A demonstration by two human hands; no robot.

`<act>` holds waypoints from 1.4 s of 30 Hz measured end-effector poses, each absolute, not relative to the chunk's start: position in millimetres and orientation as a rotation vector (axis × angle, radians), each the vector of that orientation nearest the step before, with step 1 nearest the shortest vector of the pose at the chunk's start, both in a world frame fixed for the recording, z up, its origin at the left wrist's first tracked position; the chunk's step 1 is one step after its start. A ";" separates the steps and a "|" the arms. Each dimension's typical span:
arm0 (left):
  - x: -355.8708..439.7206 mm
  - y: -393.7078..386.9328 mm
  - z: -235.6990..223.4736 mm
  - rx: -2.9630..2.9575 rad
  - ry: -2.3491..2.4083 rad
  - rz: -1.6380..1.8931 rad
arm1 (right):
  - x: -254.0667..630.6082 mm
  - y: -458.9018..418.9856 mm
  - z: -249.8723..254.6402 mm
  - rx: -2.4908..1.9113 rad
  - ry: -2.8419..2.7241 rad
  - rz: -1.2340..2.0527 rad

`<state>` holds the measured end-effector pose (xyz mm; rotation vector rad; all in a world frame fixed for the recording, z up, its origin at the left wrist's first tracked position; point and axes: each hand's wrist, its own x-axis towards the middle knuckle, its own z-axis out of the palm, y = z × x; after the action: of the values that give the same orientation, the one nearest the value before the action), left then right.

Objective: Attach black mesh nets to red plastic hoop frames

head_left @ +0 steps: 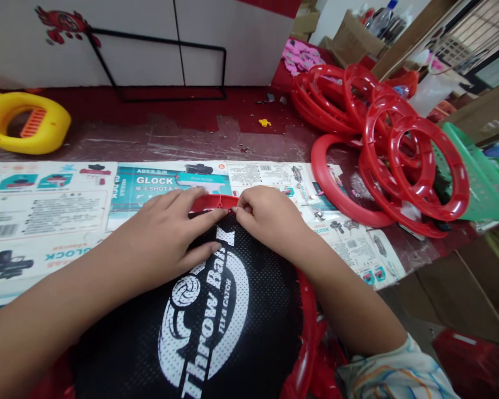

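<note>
A black mesh disc [270, 310] with white "Throw Ball" print lies over a red plastic ring [210, 203] in front of me. The ring shows at the far edge and along the right side. My left hand [178, 233] rests on the far edge, its fingers spread over the mesh and the ring. With thumb and forefinger pinched together, my right hand [261, 216] works at the rim just right of my left fingertips. Whatever is between those fingers is too small and hidden to name.
Several red plastic rings [430, 166] are piled at the right, by a green basket [474, 172]. A yellow plastic ring-shaped part [45, 124] sits at the left. Flattened printed cardboard [66, 210] covers the near tabletop. Behind stand a black wire frame [158, 37] and a white box.
</note>
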<state>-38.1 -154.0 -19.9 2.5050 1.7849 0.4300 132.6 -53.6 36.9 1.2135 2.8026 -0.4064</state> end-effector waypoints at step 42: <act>-38.6 -159.2 -15.9 2.433 1.791 0.426 | 137.9 -47.2 39.1 1.062 2.869 -0.541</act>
<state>-38.6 -159.2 -15.9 2.4332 1.7907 0.4260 137.9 -47.2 39.1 1.0615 2.8687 -0.5411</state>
